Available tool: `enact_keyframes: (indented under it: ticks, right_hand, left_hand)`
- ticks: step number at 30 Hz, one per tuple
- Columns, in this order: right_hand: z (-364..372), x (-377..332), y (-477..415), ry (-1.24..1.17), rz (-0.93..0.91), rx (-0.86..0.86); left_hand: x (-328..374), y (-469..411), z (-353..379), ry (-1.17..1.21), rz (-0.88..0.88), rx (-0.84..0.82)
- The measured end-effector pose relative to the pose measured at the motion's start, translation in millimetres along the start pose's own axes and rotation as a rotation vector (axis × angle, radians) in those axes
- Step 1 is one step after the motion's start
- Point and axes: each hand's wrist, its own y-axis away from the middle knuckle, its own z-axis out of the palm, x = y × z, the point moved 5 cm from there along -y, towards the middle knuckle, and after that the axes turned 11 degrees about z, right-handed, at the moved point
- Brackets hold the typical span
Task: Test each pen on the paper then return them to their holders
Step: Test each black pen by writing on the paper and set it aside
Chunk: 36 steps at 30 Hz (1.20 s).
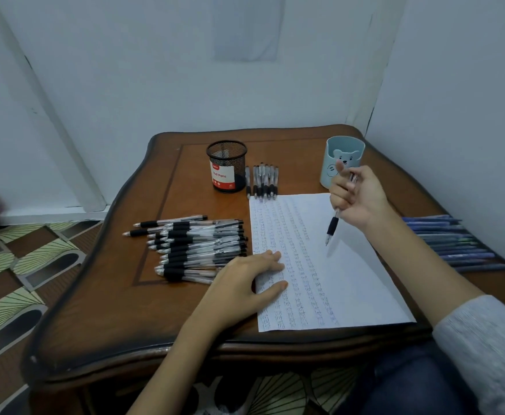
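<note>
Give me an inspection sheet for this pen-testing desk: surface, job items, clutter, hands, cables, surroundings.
Surface: brown wooden table; paper on it, partly filled with rows of marks.
Job's things: black mesh holder, looks empty; blue bear holder; short row of pens beside the mesh holder; pile of black-grip pens left of the paper; blue pens along the table's right edge.
Clutter: nothing seen.
Grippers: left hand rests flat on the paper's left edge; right hand grips a pen, tip down over the paper.
Cables: nothing seen.
Surroundings: pale walls, patterned floor.
</note>
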Motion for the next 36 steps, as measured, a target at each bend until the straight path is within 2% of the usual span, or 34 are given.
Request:
enact_keyframes:
  ticks: [5,10,13,16,19,23,25,31,33,36]
  right_hand:
    - [-11.5,-1.8,12.3,0.038,-0.039,0.032]
    - [-29.0,20.9,14.5,0.099,0.172,0.081]
    - [-34.3,30.2,13.0,0.162,0.188,0.127]
    - [-32.6,35.5,11.2,0.314,0.096,0.173]
    - [-33.4,36.4,8.1,0.58,-0.071,0.331]
    - [-25.8,41.3,6.6,0.565,-0.136,0.263]
    - [-24.7,43.4,6.6,0.641,-0.182,0.251]
    - [-21.5,44.2,14.2,0.935,-0.35,0.393]
    - [-22.1,44.1,14.8,0.972,-0.396,0.408]
    - [-29.7,41.8,8.2,0.972,-0.37,0.415]
  left_hand:
    - [1.4,2.1,1.9,-0.048,0.002,-0.013]
    - [-0.5,2.7,2.7,-0.058,-0.016,-0.017]
    - [-1.8,2.6,2.7,-0.052,-0.019,-0.018]
    - [-2.3,2.4,3.0,-0.049,-0.021,-0.02]
    - [-2.2,2.4,2.7,-0.047,-0.02,-0.018]
    - [-1.8,2.4,3.0,-0.047,-0.018,-0.018]
    - [-1.7,2.6,2.9,-0.046,-0.023,-0.02]
    - [-0.8,2.3,2.7,-0.075,-0.03,-0.036]
    - [-0.7,2.4,3.2,-0.076,-0.035,-0.04]
    - [-1.4,2.8,3.9,-0.076,-0.036,-0.034]
